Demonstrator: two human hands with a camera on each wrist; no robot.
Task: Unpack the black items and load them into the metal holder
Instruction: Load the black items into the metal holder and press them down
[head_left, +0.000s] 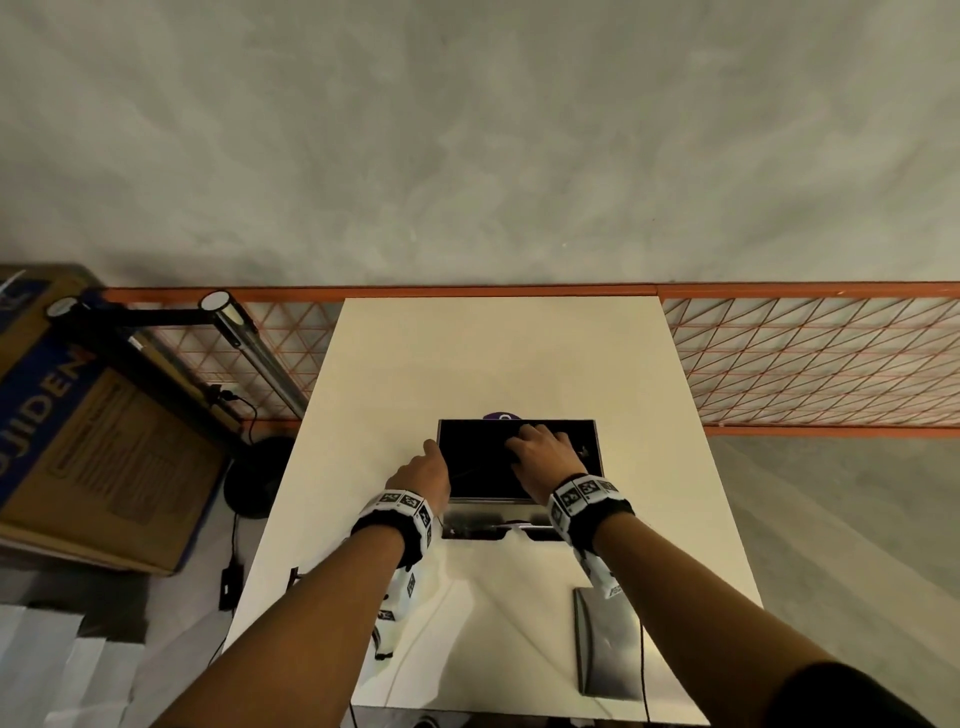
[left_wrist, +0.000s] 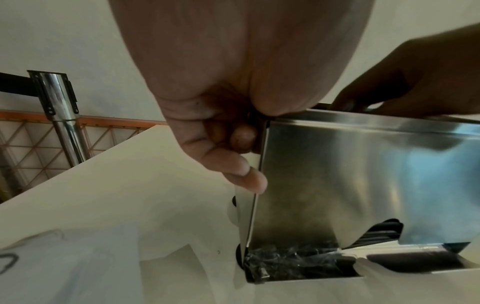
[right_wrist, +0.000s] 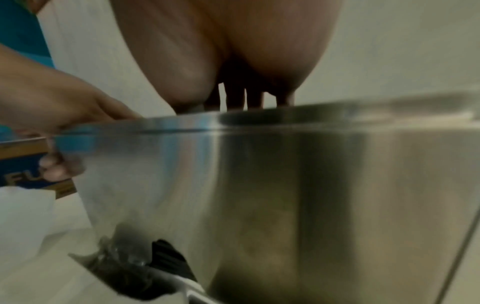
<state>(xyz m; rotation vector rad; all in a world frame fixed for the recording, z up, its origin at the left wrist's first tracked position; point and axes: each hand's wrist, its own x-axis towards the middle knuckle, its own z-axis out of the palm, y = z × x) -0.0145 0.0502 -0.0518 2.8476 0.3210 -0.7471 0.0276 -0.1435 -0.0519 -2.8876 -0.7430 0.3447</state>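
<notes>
The metal holder (head_left: 589, 441) stands mid-table with its top open and dark inside. My left hand (head_left: 426, 467) grips its left front corner (left_wrist: 263, 148), fingers (left_wrist: 246, 176) curled against the side wall. From above, my right hand (head_left: 540, 452) reaches into the open top with fingers (right_wrist: 233, 96) spread and straight; their tips are hidden behind the rim (right_wrist: 311, 115). Black items (left_wrist: 384, 232) show through the cut-out at the holder's base, with crinkled clear wrap (left_wrist: 291, 261) beside them.
A flat metal lid (head_left: 605, 644) lies on the white table (head_left: 498, 353) near its front right. A purple object (head_left: 501, 417) peeks out behind the holder. Left of the table are a cardboard box (head_left: 93, 441), a chrome post (head_left: 260, 353) and cables. Behind runs orange mesh fencing (head_left: 810, 358).
</notes>
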